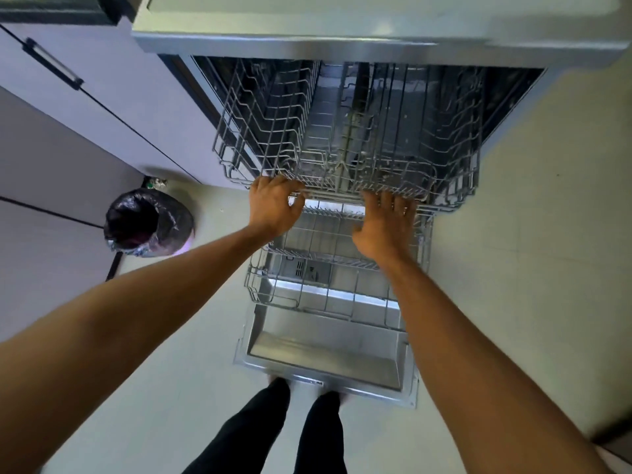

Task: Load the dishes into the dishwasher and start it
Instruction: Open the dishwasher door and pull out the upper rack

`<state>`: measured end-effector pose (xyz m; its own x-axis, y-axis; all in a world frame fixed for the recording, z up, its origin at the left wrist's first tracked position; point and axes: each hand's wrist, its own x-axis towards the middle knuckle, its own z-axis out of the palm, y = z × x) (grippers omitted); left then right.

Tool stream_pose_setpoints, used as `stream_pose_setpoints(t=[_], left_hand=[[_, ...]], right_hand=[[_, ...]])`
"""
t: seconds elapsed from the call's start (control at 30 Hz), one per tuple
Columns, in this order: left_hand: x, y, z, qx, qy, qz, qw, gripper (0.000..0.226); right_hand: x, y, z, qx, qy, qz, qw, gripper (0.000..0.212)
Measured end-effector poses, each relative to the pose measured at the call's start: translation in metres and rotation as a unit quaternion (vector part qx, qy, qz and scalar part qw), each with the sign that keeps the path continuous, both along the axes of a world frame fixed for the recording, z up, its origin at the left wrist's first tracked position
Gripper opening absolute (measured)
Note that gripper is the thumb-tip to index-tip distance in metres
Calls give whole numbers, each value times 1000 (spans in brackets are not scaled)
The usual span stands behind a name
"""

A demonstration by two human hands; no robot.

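floor [533,234]: pale | cabinets [113,107]: grey (dark handle) | bin [148,222]: black-lined

Your left forearm [154,289] and right forearm [461,336] are uncovered along all the length that shows, bare from the picture's edge to the wrist. Your left grip [273,208] and right grip [386,227] are bare hands too, knuckles and wrists plain. Lower down you wear black trousers [253,429], close-fitting, plain and matt, one narrow dark leg beside the other, tapering toward the ankle. Your feet [272,380] show only as a small sliver at the toes; whether they are shod cannot be told.
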<state>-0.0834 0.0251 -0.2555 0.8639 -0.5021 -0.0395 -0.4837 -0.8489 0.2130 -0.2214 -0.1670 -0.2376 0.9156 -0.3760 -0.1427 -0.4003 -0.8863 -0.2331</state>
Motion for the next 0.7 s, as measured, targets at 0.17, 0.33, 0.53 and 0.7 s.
stream_pose_setpoints(t=[0.17, 0.33, 0.53, 0.7], left_hand=[[-27, 18, 8, -25, 33, 26, 999, 25], [-56, 31, 14, -24, 66, 35, 997, 22], [-85, 49, 21, -14, 95, 41, 995, 19], [-106, 60, 32, -12, 102, 32, 994, 19]], right_hand=[[-26, 20, 4, 8, -4, -11, 1000, 74], [-57, 30, 9, 18, 8, -18, 1000, 64], [-88, 49, 13, 46, 8, -31, 998, 56], [-107, 64, 13, 44, 29, -45, 998, 52]])
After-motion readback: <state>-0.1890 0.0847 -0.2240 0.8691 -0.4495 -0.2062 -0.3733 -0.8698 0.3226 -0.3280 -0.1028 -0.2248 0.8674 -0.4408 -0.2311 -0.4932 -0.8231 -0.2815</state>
